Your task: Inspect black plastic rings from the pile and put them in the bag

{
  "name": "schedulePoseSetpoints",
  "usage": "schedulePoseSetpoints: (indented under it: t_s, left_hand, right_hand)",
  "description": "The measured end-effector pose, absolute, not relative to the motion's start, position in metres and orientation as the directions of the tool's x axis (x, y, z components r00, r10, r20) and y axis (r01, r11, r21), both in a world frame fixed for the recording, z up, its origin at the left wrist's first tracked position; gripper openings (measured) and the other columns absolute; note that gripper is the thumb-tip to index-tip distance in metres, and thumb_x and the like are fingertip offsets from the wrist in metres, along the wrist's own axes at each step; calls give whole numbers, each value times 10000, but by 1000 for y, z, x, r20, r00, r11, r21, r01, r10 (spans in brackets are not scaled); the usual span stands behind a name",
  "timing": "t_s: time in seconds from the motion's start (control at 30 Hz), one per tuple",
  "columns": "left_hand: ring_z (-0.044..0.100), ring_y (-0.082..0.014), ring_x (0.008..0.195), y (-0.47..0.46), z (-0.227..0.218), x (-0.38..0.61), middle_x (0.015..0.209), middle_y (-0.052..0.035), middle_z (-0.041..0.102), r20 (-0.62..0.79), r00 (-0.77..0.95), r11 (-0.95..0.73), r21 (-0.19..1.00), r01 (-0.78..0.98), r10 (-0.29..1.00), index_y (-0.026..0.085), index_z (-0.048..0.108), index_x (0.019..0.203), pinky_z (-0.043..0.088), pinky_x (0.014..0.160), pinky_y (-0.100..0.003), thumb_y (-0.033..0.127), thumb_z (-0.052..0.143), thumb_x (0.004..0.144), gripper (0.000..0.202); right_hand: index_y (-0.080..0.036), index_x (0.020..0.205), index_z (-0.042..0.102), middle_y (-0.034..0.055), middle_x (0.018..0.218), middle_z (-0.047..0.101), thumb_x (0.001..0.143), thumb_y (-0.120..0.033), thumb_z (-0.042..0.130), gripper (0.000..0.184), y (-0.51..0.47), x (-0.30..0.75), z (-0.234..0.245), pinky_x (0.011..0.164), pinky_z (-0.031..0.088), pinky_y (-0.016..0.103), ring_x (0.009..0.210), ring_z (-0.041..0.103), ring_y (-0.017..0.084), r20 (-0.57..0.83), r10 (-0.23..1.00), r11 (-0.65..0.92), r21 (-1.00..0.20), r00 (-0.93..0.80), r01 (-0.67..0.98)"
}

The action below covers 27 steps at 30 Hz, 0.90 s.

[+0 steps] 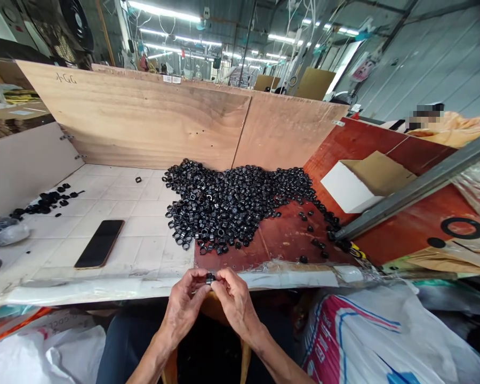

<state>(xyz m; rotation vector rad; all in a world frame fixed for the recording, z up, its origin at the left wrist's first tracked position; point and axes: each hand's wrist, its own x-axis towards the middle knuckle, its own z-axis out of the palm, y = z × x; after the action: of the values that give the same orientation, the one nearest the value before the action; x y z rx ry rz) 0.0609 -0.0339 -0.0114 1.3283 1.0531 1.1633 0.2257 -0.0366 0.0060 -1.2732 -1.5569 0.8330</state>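
On my feed, the fingertips of the left hand [182,306] and right hand [236,301] come together and clamp one small black ring [210,278] from both sides. It looks short, glossy and tube-like, and I see it just over the front edge of the table [104,288]. Beyond the hands, a big heap of matching rings [232,208] spreads across white tiles [104,205] and a reddish board [280,237]. A phone [99,244] lies flat on the tiles, left of the heap, and a smaller scatter of rings [48,201] sits further left. A plywood wall [144,117] stands behind it all
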Motion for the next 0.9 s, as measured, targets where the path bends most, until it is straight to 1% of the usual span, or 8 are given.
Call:
schedulePoseSetpoints:
  t_s: [0.17, 0.27, 0.37, 0.47, 0.57, 0.63, 0.77, 0.9]
  left_hand:
    - [679, -235, 1202, -39, -32, 56, 1261, -64, 714, 344, 278, -420, 861, 286, 897, 293, 639, 1246, 523, 1062, -376, 168, 547, 977, 311]
    - [702, -226, 1124, -41, -22, 52, 1218, -66, 721, 319, 348, -431, 844, 318, 882, 280, 628, 1234, 534, 998, -340, 151, 529, 971, 309]
    - [707, -204, 801, -36, -1, 49, 900, -18, 738, 145, 488, -363, 846, 390, 861, 259, 679, 1054, 529, 751, -283, 202, 616, 932, 149]
    - [627, -187, 584, -16, 9, 55, 665, 18, 663, 74, 466, -333, 799, 501, 881, 240, 708, 951, 453, 597, -271, 276, 653, 917, 74]
    - [659, -209, 661, 19, 0, 69, 804, -19, 696, 245, 212, -324, 723, 610, 946, 230, 672, 1212, 487, 648, -287, 263, 640, 913, 303]
    - [683, -225, 761, 40, -9, 76, 938, -51, 704, 335, 149, -344, 661, 667, 931, 237, 645, 1291, 516, 695, -294, 224, 658, 886, 406]
    - [688, -219, 871, 59, -20, 79, 1008, -69, 687, 292, 220, -352, 555, 753, 931, 227, 695, 1171, 542, 756, -293, 126, 562, 923, 299]
    - [674, -202, 867, 53, -21, 74, 1000, -65, 651, 333, 278, -428, 577, 696, 901, 216, 710, 1090, 560, 777, -304, 159, 580, 932, 213]
  right_hand:
    - [-243, 679, 480, -80, 484, 411, 919, -377, 550, 284, -54, 217, -1, 427, 274, 229, 430, 358, 114, -190, 981, -186, -977, -28, 104]
    - [-244, 636, 418, -87, 456, 379, 909, -375, 539, 326, -59, 223, -4, 431, 232, 233, 407, 308, 99, -267, 961, -259, -961, -78, 99]
    - [-223, 626, 475, -66, 534, 443, 834, -301, 640, 277, -46, 241, -5, 491, 290, 234, 495, 406, 112, -148, 984, -112, -944, -96, 311]
    - [-209, 788, 619, -25, 680, 556, 832, -175, 610, 56, -14, 258, -6, 590, 418, 254, 610, 534, 151, 127, 992, 122, -855, -24, 505]
    - [-197, 1134, 673, 64, 944, 647, 849, -76, 556, 331, 21, 259, -12, 766, 525, 306, 822, 647, 211, 366, 929, 315, -702, -56, 639]
    - [-200, 1234, 655, 98, 1035, 650, 865, -52, 553, 410, 37, 254, -19, 804, 543, 322, 890, 660, 234, 397, 907, 368, -594, -137, 716]
    - [-190, 1085, 668, 100, 1018, 631, 873, -30, 550, 291, 46, 244, -35, 750, 547, 318, 860, 653, 238, 381, 908, 351, -470, -172, 810]
    - [-189, 996, 613, 109, 1034, 622, 852, -41, 544, 218, 38, 246, -43, 792, 544, 328, 929, 645, 250, 425, 889, 389, -510, -169, 767]
